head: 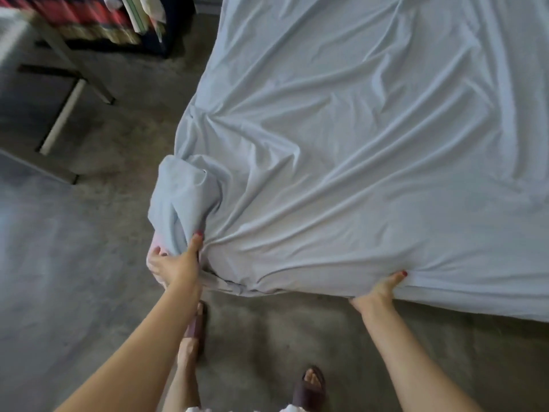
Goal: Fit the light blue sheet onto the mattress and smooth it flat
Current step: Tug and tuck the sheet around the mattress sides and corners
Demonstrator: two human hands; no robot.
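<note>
**A:** What do you have on the feed?

**B:** I see the light blue sheet (pixel 356 138) spread over the mattress, filling the frame from about 12 to 4 o'clock. It's creased, with folds fanning out from the near corner at roughly 8 o'clock of the bed.

**A:** And the hands?

**B:** My view shows the left hand (pixel 173 264) at that corner, fingers and thumb curled into a bunched lump of sheet that stands up just above it, towards 11 o'clock. The right hand (pixel 380 288) is on the near edge, around 5 o'clock from the left one, thumb on top of the cloth and fingers tucked under the edge, gripping it.

**A:** Is the mattress itself visible?

**B:** No, I can't pick it out; the cloth covers it. A dark strip shows under the hem between the 2 hands, but I can't tell what it is.

**A:** Anything else?

**B:** A grey concrete floor (pixel 74 278), 2 feet in dark sandals (pixel 310 385) at 6 o'clock, and a metal table frame (pixel 64 114) at 10 o'clock.
</note>
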